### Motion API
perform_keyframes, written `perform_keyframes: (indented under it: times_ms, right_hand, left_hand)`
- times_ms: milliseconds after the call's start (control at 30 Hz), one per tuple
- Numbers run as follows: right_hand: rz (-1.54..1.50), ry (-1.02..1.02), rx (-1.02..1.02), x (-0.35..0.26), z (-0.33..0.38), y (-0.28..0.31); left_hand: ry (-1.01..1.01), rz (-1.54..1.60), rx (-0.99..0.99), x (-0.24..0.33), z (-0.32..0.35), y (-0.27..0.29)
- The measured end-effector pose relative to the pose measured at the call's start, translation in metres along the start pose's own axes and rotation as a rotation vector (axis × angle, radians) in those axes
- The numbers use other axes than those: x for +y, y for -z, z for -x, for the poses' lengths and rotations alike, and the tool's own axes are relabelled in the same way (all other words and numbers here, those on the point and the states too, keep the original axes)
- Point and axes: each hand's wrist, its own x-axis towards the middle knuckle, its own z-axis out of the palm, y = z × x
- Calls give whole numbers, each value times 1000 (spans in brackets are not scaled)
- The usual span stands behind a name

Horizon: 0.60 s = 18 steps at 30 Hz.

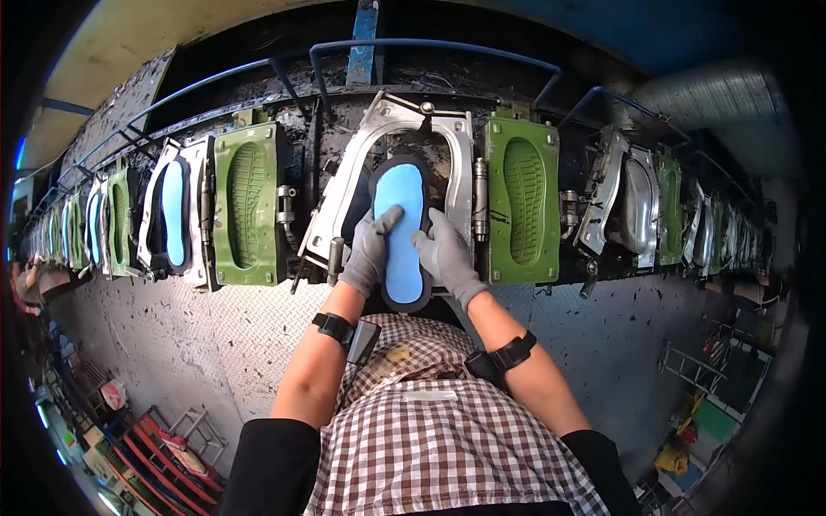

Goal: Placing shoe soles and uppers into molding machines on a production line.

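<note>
Between my two grey-gloved hands is a shoe sole [403, 241], light blue on top with a black rim, held lengthwise in front of me. My left hand [372, 242] grips its left edge, thumb resting on the blue face. From the right side, my right hand [446, 251] closes on the opposite edge, with its thumb on top too. The fingers beneath the sole are hidden. Just behind it lies an open silver metal mould frame [344, 185], partly covered by the sole and my hands.
Green mould plates [248, 202] with a tread pattern, another green plate [522, 198] among them, stand in a long curved row with silver frames. A blue sole [175, 211] sits in a frame to the left. Blue rails [430, 43] run behind; a metal plate floor [215, 335] lies below.
</note>
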Motion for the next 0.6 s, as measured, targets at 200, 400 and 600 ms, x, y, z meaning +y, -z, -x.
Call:
perform_keyframes:
  times_ms: [200, 400, 600]
  right_hand:
    - [-246, 210, 385, 13, 5, -3]
    - [-7, 260, 532, 7, -57, 27]
    - [34, 181, 424, 20, -31, 39]
  left_hand:
    - [-114, -97, -87, 1, -22, -19]
    - [-191, -18, -118, 14, -86, -45]
    - [-243, -257, -80, 13, -33, -65]
